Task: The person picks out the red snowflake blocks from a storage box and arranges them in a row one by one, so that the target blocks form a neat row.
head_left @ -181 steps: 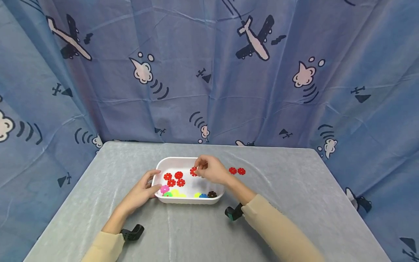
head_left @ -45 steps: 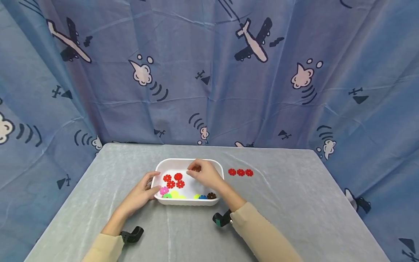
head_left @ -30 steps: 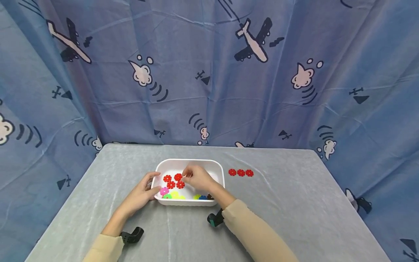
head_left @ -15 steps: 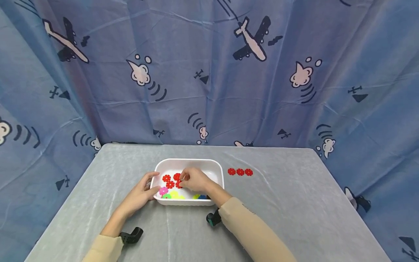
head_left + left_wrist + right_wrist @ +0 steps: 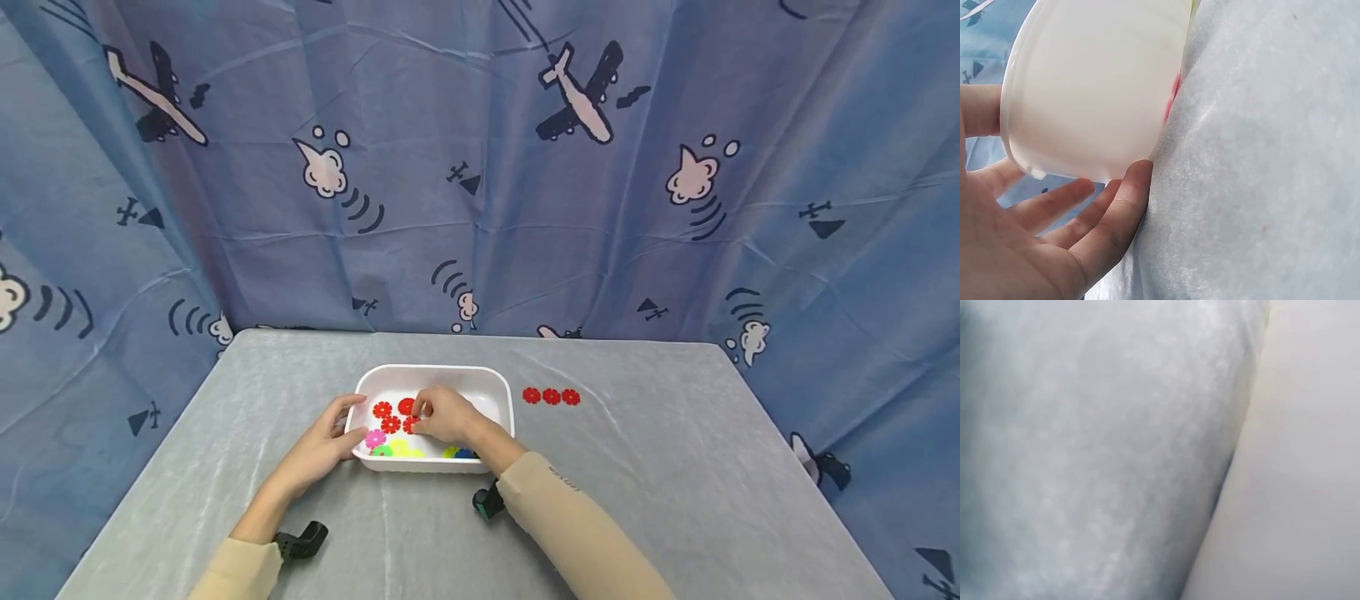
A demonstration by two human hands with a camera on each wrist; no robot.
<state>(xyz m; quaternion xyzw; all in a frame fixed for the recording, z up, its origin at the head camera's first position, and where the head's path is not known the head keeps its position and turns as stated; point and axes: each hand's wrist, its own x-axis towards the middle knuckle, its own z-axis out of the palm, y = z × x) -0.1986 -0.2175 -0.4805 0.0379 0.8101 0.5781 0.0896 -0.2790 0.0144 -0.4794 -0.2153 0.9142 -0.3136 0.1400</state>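
White plastic tray, its left end clamped in the left hand, sits on grey cloth before my remote cameras; the right hand, fingers bent, is at four red discs inside, whether pinching one I cannot tell. One pink disc lies nearby; three more red discs line the cloth to the right. Only the left wrist view shows fingertips against the outer wall

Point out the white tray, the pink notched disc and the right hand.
White tray [image 5: 427, 467]: head view, outer near wall.
Pink notched disc [image 5: 376, 437]: head view, upper face.
Right hand [image 5: 444, 414]: head view, back of it.
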